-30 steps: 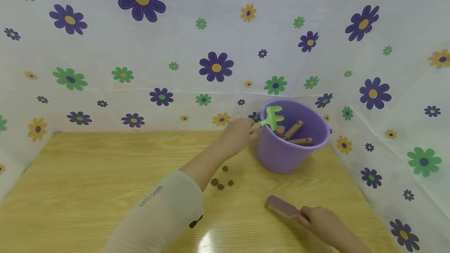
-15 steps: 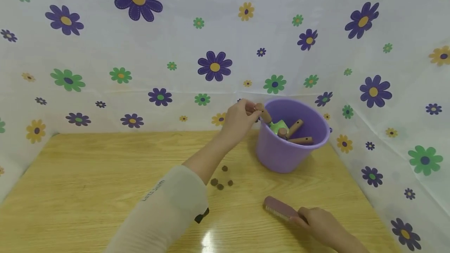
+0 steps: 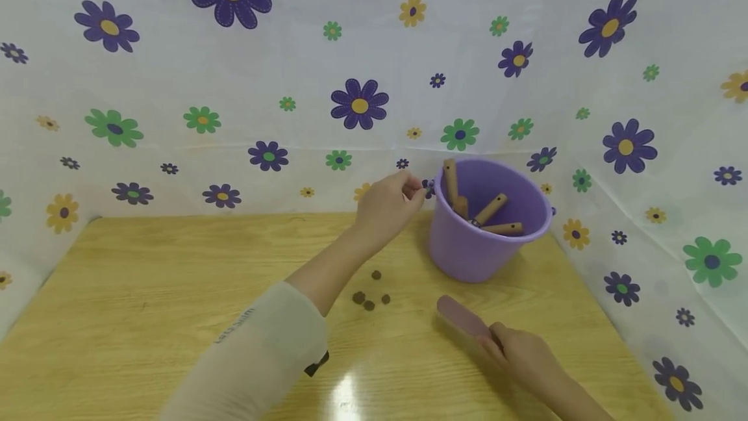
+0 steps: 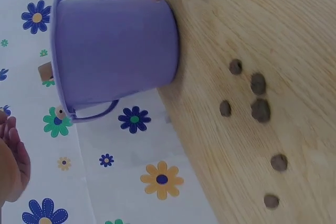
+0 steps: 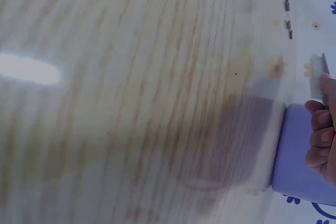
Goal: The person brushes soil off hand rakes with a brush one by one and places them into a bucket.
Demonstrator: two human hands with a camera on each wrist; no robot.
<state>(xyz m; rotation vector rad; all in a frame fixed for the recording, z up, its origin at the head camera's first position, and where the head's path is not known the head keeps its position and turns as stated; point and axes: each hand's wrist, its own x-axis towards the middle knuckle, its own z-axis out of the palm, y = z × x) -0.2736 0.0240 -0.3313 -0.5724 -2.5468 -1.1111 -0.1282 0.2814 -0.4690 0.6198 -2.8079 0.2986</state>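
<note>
My left hand (image 3: 388,208) hangs just left of the purple bucket's (image 3: 467,255) rim, fingers loosely curled, holding nothing. In the left wrist view, the hand (image 4: 13,156) is partly cut off by the frame's edge. Wooden tool handles (image 3: 489,209) stick up inside the bucket. One of them, a rake handle (image 3: 450,177), leans at the left rim; its green head is hidden inside. My right hand (image 3: 526,356) grips a brush (image 3: 464,317) by its handle above the table, right of centre. In the right wrist view, pale bristles (image 5: 317,77) show on the brush.
Several small brown lumps (image 3: 359,297) lie on the wooden table (image 3: 175,291) between the arms, left of the bucket. A flower-printed sheet (image 3: 304,70) hangs behind the table and along its sides. The bucket's wire-like handle (image 4: 100,115) hangs at its side.
My left hand lowered the green hand rake, head first, into the bucket, let go and drew slightly left. The right hand tilted the brush, so its bristles no longer show in the head view.
</note>
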